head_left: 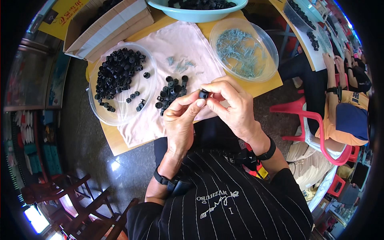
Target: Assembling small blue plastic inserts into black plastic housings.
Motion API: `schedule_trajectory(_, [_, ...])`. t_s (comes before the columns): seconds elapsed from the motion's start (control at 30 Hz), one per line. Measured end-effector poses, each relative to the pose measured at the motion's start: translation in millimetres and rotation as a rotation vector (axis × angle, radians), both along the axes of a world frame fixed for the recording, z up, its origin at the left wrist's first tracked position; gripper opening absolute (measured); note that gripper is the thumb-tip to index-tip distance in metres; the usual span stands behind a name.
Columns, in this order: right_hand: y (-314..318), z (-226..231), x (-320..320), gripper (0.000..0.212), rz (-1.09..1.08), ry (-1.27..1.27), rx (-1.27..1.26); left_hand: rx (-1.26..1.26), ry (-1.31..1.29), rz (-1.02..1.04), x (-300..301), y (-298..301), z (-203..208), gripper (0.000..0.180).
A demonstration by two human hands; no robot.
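One small black part [203,94] is pinched between two bare hands, just above the near side of the cloth. The left hand [180,122] grips it from the left between thumb and index finger, the other fingers curled in toward the palm. The right hand [235,105] grips it from the right in the same way, thumb below and index finger above, its remaining fingers bent. Each wrist wears a dark band, the right one [270,149] and the left one [161,178]. Just beyond the left fingers, a loose heap of black parts [173,93] lies on the pale pink cloth [160,43], and past it a few loose screws [182,64] are scattered. To the left, a round clear tray [126,115] holds a larger pile [118,72] of black parts, with several strays apart from it. To the right, a clear dish [270,52] holds many silvery screws [240,50]. Behind these stand an open carton [109,31] at the left and a pale blue basin [196,15] with more black pieces, all on the yellowish table [266,86]. Further right, a person [352,118] sits by a red chair [314,116] near another table; at the lower left, dark wooden chairs [86,208] stand on a shiny floor [108,176].
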State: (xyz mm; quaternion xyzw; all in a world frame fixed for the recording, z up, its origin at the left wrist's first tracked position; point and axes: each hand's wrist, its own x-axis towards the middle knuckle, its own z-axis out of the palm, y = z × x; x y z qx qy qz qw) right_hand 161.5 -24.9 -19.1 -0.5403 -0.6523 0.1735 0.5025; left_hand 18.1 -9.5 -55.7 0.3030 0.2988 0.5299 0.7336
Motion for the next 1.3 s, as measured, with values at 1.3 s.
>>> schedule_trajectory(1.3, [27,-23,8,0.011,-0.027,-0.054,-0.146,1.009,1.389,0.178,-20,66,16,0.012])
